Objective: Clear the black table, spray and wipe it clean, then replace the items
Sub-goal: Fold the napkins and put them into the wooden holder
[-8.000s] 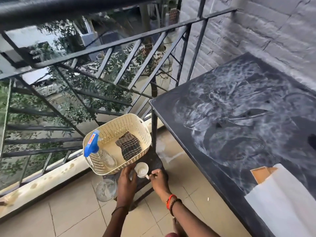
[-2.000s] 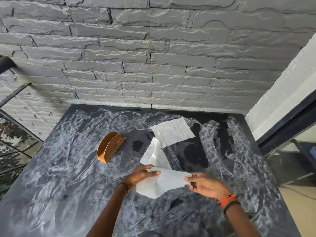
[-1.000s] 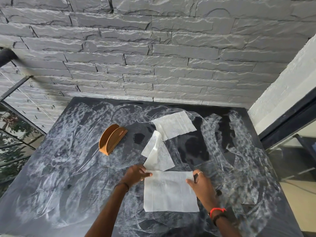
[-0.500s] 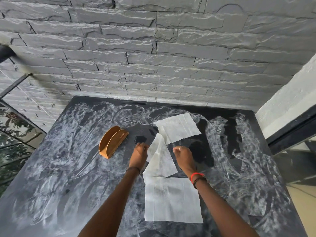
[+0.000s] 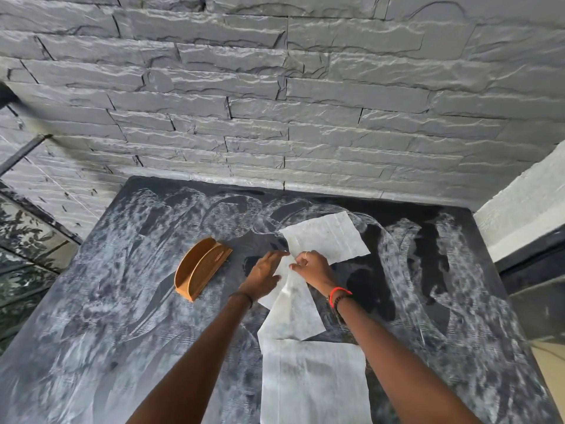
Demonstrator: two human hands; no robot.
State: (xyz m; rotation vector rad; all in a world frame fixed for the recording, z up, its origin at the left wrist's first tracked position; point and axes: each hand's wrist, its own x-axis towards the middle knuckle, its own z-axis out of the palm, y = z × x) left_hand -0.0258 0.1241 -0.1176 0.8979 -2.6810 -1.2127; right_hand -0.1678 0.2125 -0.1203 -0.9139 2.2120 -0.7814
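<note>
The black table (image 5: 122, 347) is streaked with whitish wipe marks. Three white paper napkins lie on it in a line. The near napkin (image 5: 315, 384) lies flat between my forearms. The middle napkin (image 5: 293, 316) is partly folded, and both hands pinch its far end. My left hand (image 5: 263, 275) grips its left edge and my right hand (image 5: 312, 267) its top corner. The far napkin (image 5: 327, 237) lies flat just beyond my fingers. An orange wooden napkin holder (image 5: 200, 267) stands empty to the left of my left hand.
A grey stone wall (image 5: 275, 102) runs along the table's far edge. A white wall corner (image 5: 526, 209) and a dark frame stand at the right. A railing with foliage behind it shows at the left edge (image 5: 24, 240).
Since laying the near napkin flat a second ago, both hands have moved away from me and closed on the middle napkin's far end. The view has tipped slightly upward.
</note>
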